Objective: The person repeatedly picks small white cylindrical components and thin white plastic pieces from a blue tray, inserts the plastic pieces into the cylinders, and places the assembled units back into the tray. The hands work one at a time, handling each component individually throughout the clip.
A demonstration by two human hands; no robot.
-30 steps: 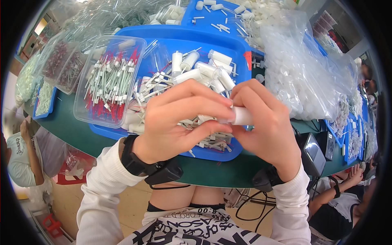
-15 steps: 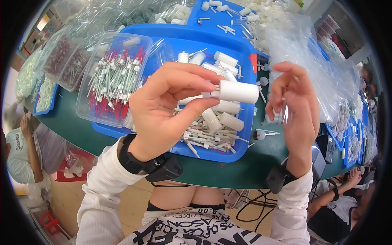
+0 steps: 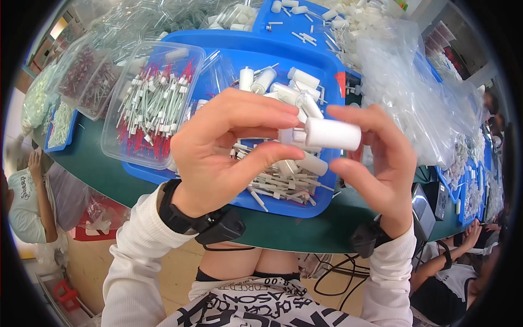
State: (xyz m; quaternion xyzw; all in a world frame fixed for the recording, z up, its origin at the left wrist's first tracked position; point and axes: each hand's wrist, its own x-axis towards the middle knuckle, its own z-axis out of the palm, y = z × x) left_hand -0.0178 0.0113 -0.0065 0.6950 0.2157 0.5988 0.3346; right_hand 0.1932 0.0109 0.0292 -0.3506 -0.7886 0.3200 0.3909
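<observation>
A white plastic cylinder [image 3: 333, 134] with a thin stem and a small pale end piece is held level above the blue tray. My left hand [image 3: 223, 147] is around the end piece, index finger above and thumb below; the exact contact is partly hidden. My right hand [image 3: 378, 155] is at the cylinder's other end, slightly blurred, thumb and index finger apart above and below it. Under my hands, the blue tray [image 3: 327, 188] holds more white cylinders [image 3: 303, 77] and a heap of thin white stems [image 3: 272, 185].
A clear box [image 3: 111, 136] of white stems with red ends stands on the left of the green table [image 3: 261, 231]. Clear plastic bags [image 3: 403, 98] lie to the right. Another blue tray [image 3: 278, 32] with loose white parts is at the back. Co-workers sit at both sides.
The cylinder has shifted right and slightly nearer. My right hand has moved left to its end, and the thumb and index finger of my left hand have spread slightly.
</observation>
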